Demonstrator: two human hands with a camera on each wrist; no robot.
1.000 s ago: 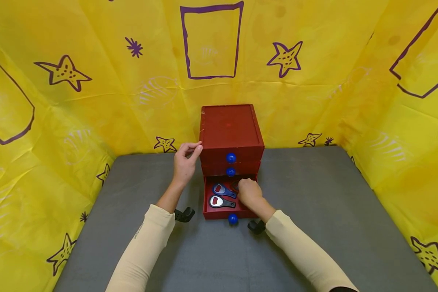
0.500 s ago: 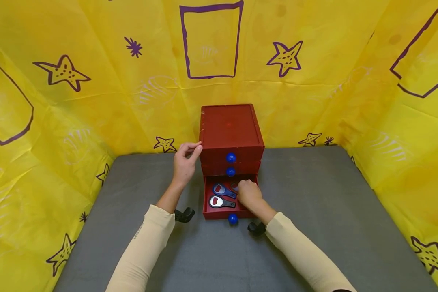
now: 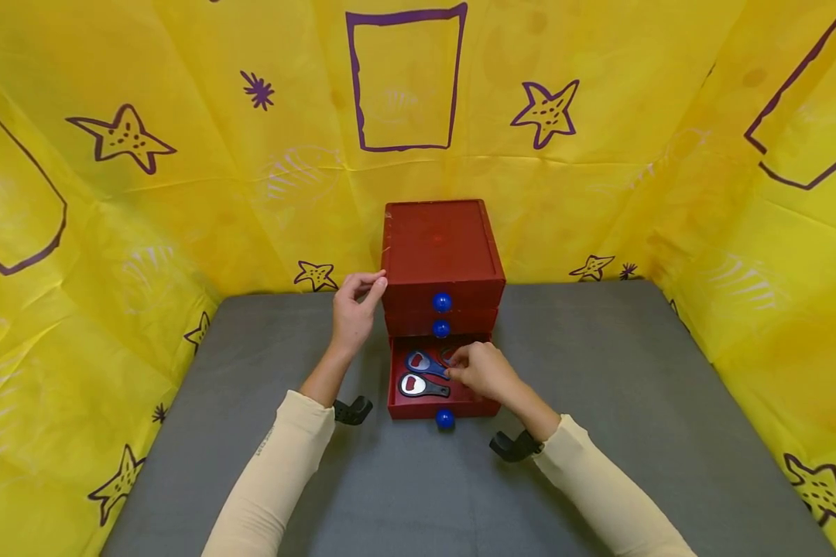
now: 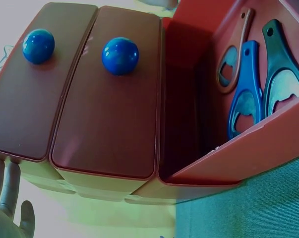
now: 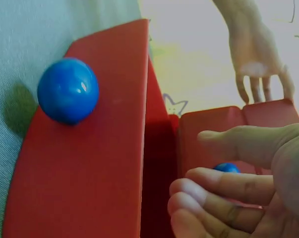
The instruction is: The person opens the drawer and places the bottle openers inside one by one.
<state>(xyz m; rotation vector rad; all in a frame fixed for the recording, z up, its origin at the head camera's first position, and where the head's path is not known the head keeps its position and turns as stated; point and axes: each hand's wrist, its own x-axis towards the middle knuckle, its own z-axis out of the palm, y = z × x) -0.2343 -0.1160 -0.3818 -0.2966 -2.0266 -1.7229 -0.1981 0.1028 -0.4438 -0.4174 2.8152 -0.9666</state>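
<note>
A red drawer cabinet (image 3: 442,240) stands on the grey table with its bottom drawer (image 3: 397,410) pulled out. In the drawer lie three bottle openers, well seen in the left wrist view: a brownish-red bottle opener (image 4: 227,69), a blue bottle opener (image 4: 247,94) and a black bottle opener (image 4: 280,74). My right hand (image 3: 486,370) is over the drawer's right side, close to the handles. In the right wrist view its thumb and fingers are apart with nothing between them. My left hand (image 3: 353,313) touches the cabinet's upper left front corner with loosely extended fingers.
The two upper drawers are closed, each with a blue knob, such as the top knob (image 3: 442,302). Another blue knob (image 3: 445,418) is on the pulled-out drawer's front. Behind the grey table (image 3: 418,495) hangs a yellow cloth (image 3: 251,209) with purple drawings.
My right hand has loosened from a curled pose and its wrist has shifted right and toward me. The left hand keeps its place at the cabinet corner.
</note>
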